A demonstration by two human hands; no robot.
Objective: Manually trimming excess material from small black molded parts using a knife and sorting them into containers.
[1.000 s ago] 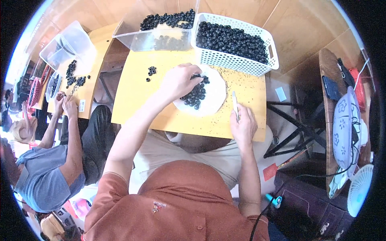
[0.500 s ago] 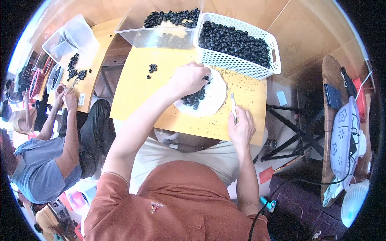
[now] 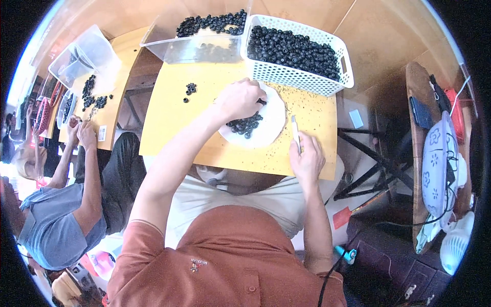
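A white plate (image 3: 276, 125) lies on the yellow table, with a pile of small black ring-shaped parts (image 3: 245, 126) on its left side. My left hand (image 3: 241, 100) is over the plate's upper left, fingers curled and closed. Something black shows at its fingertips, apparently one of these parts. At the table's right front, my right hand (image 3: 308, 156) rests closed around a slim, pale, knife-like tool (image 3: 295, 129), whose tip points away from me. A few more black parts (image 3: 190, 88) lie loose to the left of the plate.
Behind the plate stand a white perforated basket (image 3: 291, 75) heaped with black parts and a clear plastic bin (image 3: 204, 51) holding more. Dark crumbs are scattered on the table (image 3: 319, 128). A co-worker (image 3: 64, 210) handles parts at the left table. A wooden shelf (image 3: 417, 148) stands right.
The whole view has shifted slightly. Both hands stay in nearly the same place relative to the plate and table, with the slim tool still in my right hand.
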